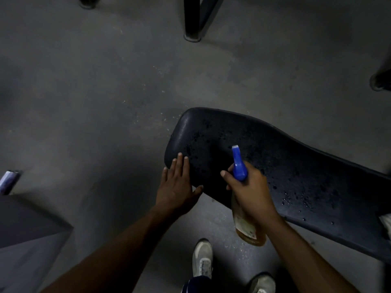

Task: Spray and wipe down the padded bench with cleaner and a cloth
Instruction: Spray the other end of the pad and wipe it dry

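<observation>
Spray step looks mostly done at this end. Padded bench (pixel 275 166) sits right of centre, long axis running from its rounded left end near the hands out to the far-right edge of frame. Surface is beaded with droplets along most of what shows.

Right hand (pixel 247 193) is wrapped around the neck of the spray bottle (pixel 241 166), blue nozzle pointing away over the pad, amber liquid in the body hanging off the near edge. Left hand (pixel 177 187) is flat and spread wide, fingers resting on the near-left corner of the pad, holding nothing.

Key relation: the wet pad extends right and away from both hands, so a wipe has to travel left-to-right along that axis. Left hand is free and already touching the pad; right hand is nearer the middle but occupied.

Cloth: a pale scrap (pixel 386 223) at the far-right edge on the bench may be it, can't tell.

Room: open floor (pixel 105 92) left and far. Black frame leg (pixel 192 20) well beyond. Shoes (pixel 202 256) just under the near edge, so little stepping room there.
</observation>
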A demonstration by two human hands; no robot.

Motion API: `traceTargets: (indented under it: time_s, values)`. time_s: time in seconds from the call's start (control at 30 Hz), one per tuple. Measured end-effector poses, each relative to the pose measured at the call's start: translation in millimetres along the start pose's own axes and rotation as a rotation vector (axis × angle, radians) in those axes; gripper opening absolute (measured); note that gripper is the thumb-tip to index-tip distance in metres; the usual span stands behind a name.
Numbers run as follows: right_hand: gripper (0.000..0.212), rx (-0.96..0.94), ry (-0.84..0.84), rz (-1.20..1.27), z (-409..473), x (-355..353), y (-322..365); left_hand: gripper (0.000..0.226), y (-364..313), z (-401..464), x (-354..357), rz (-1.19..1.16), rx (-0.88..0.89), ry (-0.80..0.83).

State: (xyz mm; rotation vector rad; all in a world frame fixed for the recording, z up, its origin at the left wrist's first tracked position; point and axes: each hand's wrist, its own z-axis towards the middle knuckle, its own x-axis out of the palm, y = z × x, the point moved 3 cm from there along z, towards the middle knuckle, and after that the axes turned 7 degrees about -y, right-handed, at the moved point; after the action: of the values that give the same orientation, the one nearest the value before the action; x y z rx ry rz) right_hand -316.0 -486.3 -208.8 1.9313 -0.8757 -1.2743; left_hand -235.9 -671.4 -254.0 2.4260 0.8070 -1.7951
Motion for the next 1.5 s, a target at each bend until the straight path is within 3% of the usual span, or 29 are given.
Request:
traceTargets:
  time_s: [0.33,0.6,0.9,1.33,1.5]
  values:
    - [0.017,0.047,-0.093,0.240,-14,-73,-29,0.098,-75,13,12,0.033,0.114,0.021]
    - [0.019,0.013,-0.286,0.374,-17,-201,-65,0.097,-183,15,35,0.091,0.264,0.027]
    - [0.025,-0.107,-0.508,0.319,-18,-324,-96,0.095,-295,7,71,0.124,0.388,0.085]
    - [0.029,-0.142,-0.557,0.418,4,-366,-141,0.095,-360,8,107,0.193,0.412,0.126]
    - [0.042,-0.126,-0.615,0.399,11,-373,-146,0.096,-364,7,112,0.175,0.399,0.106]
